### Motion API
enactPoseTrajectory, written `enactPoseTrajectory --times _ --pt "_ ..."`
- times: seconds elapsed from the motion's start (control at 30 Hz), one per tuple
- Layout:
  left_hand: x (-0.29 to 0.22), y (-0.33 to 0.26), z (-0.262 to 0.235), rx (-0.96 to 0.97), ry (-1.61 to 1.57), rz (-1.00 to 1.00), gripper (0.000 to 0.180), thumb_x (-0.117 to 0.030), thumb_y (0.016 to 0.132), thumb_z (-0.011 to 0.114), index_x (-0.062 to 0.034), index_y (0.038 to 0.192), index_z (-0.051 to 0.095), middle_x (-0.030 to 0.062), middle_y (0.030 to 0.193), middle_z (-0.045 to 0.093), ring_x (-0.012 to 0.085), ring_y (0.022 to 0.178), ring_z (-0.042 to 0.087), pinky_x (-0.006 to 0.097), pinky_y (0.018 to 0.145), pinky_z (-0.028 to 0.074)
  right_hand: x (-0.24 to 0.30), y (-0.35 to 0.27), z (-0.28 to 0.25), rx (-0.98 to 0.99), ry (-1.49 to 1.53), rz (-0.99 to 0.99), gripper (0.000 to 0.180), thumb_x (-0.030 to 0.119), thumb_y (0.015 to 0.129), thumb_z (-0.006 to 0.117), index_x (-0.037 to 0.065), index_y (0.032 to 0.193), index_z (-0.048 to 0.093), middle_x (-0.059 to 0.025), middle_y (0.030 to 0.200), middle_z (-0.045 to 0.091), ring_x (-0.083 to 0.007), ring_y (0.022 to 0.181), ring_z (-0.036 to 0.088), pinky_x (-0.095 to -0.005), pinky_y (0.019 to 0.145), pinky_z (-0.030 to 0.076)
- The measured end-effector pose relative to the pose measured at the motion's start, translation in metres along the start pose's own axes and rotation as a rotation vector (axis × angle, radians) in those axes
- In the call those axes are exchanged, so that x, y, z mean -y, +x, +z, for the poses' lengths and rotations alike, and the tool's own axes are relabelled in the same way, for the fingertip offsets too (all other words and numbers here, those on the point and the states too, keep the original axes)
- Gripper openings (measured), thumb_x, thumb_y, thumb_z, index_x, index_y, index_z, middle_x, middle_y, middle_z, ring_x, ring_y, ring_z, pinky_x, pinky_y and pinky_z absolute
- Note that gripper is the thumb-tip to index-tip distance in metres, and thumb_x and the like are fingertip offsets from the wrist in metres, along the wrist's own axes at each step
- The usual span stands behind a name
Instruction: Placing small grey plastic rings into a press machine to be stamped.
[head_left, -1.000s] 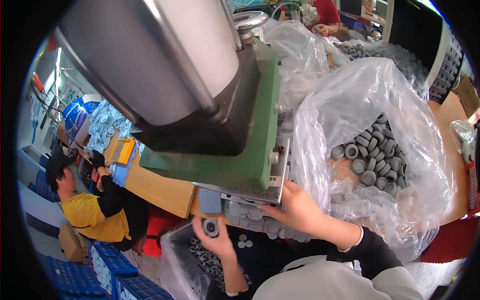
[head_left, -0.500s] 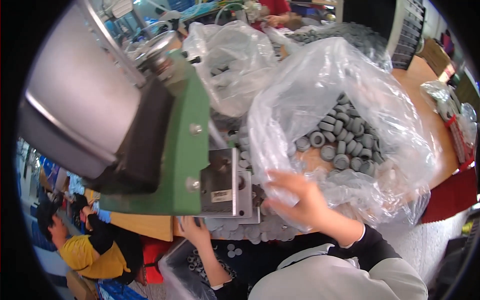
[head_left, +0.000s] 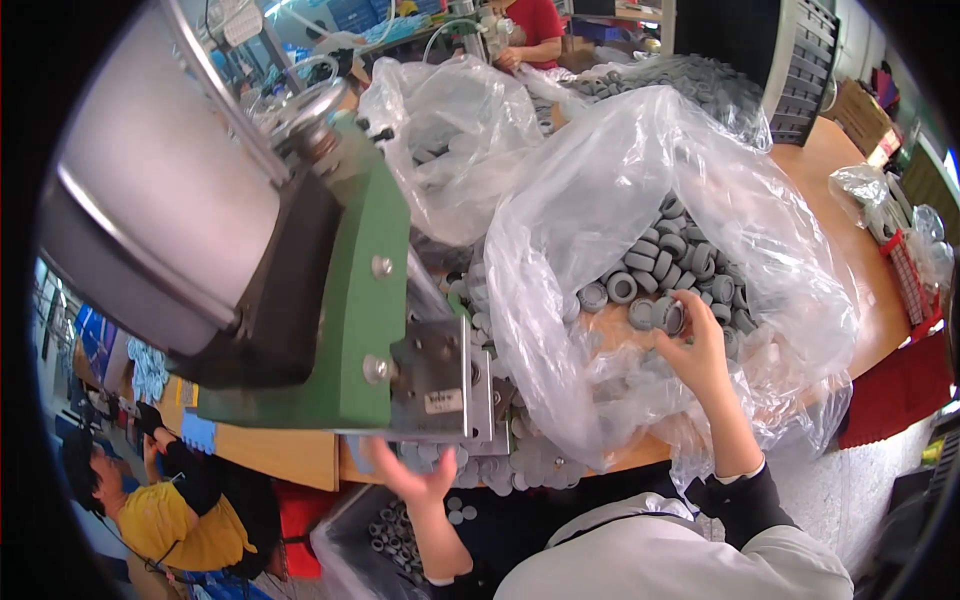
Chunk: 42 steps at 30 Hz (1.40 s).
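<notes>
Gray cap [head_left: 668, 317], probably light, stiff, best pinched by its rim, is in the clear bag [head_left: 535, 310] on the table [head_left: 815, 185], right hand [head_left: 702, 352] grip around it, left hand [head_left: 416, 483] grip spread, seemingly empty, by the green press [head_left: 352, 330].

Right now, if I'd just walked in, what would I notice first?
The big green-and-silver machine fills the left side. Right of it, a clear plastic bag gapes open around a heap of grey round pieces, with the person's right grip at one of them.
</notes>
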<state>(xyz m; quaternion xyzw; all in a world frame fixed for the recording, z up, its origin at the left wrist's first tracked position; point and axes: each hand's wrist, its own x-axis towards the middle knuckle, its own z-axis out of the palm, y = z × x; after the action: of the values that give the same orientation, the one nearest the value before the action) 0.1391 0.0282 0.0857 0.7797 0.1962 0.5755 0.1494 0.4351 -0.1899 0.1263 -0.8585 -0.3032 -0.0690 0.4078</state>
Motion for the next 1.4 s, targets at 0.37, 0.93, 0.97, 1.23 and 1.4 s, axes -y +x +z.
enactPoseTrajectory --times 0.37,0.93,0.97,1.23,1.4 --pt "-0.034 0.038 0.029 -0.099 0.055 -0.306 0.038 -0.008 0.066 0.077 -0.0014 0.099 0.058 0.0133 0.088 0.063 0.0297 0.076 0.063 0.034 0.070 0.049 0.100 -0.033 0.018 0.201 0.411 -0.331 0.057 0.009 0.066 0.072 0.001 0.119 0.055 -0.0104 0.106 0.059 -0.0201 0.091 0.056 -0.0274 0.073 0.044" --pt "0.072 -0.016 -0.050 0.350 0.309 -0.535 0.044 -0.011 0.071 0.068 0.0038 0.111 0.060 0.0206 0.106 0.064 0.0295 0.098 0.063 0.034 0.086 0.048 0.175 -0.044 0.094 0.576 0.605 -0.424 0.033 0.012 0.069 0.075 0.002 0.098 0.063 -0.0159 0.091 0.063 -0.0338 0.083 0.061 -0.0395 0.072 0.051" --pt "0.074 -0.017 -0.050 0.386 0.313 -0.599 0.043 -0.014 0.070 0.068 0.0038 0.110 0.061 0.0207 0.103 0.065 0.0294 0.097 0.064 0.034 0.085 0.049 0.169 -0.050 0.087 0.575 0.656 -0.371 0.038 0.012 0.070 0.075 0.001 0.103 0.061 -0.0166 0.094 0.063 -0.0338 0.086 0.062 -0.0387 0.075 0.051" --pt "0.074 -0.028 -0.058 0.109 -0.028 -0.749 0.042 -0.005 0.078 0.063 0.0060 0.118 0.056 0.0178 0.114 0.063 0.0241 0.108 0.060 0.033 0.094 0.044 0.123 -0.034 0.034 0.507 0.613 -0.574 0.036 0.008 0.075 0.073 -0.001 0.108 0.060 -0.0164 0.102 0.064 -0.0320 0.090 0.063 -0.0370 0.079 0.050" --pt "-0.027 -0.027 -0.056 -0.177 -0.470 -0.731 0.042 -0.006 0.085 0.048 0.0080 0.125 0.045 0.0239 0.133 0.045 0.0366 0.126 0.042 0.044 0.109 0.030 0.141 -0.050 0.029 0.781 0.732 -0.688 0.045 0.014 0.076 0.072 0.004 0.117 0.057 -0.0176 0.112 0.059 -0.0337 0.097 0.061 -0.0412 0.083 0.050"
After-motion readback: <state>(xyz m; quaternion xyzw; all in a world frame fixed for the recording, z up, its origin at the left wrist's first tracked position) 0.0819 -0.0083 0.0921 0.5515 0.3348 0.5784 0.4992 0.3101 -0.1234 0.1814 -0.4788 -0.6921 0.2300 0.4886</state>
